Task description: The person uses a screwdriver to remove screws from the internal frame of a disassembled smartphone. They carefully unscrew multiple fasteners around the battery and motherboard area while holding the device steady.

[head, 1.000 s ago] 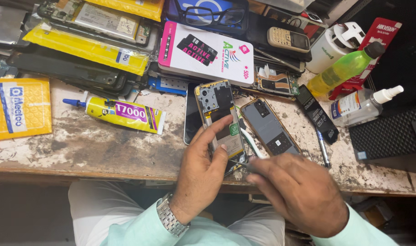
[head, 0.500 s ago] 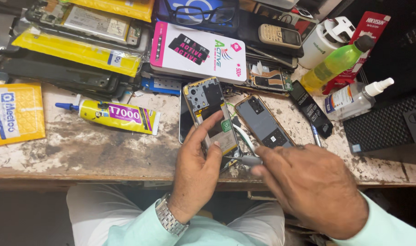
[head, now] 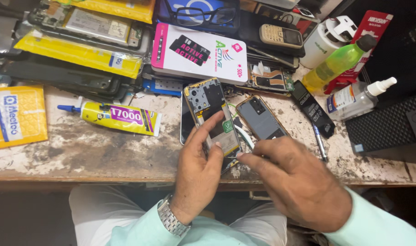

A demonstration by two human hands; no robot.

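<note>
An opened smartphone (head: pixel 211 109) with its back cover off lies near the front edge of a worn wooden bench (head: pixel 103 155). My left hand (head: pixel 201 171) holds its lower end, the index finger resting on the exposed board. My right hand (head: pixel 292 180) is beside it, fingertips pinched at the phone's bottom right corner; whether a small tool is in them I cannot tell. A grey phone back panel (head: pixel 262 119) lies just right of the phone, partly under my right hand.
A yellow glue tube (head: pixel 119 117) lies left of the phone, a yellow packet (head: pixel 17 116) at the far left. Behind are a white and pink box (head: pixel 199 53), stacked phone parts, spectacles (head: pixel 200 14), a keypad phone (head: pixel 281 35), a green bottle (head: pixel 337 64), a spray bottle (head: pixel 360 96) and a black battery (head: pixel 313 108).
The view has shifted slightly. My right hand has moved in closer to the phone's lower corner; my left hand keeps its hold on the phone.
</note>
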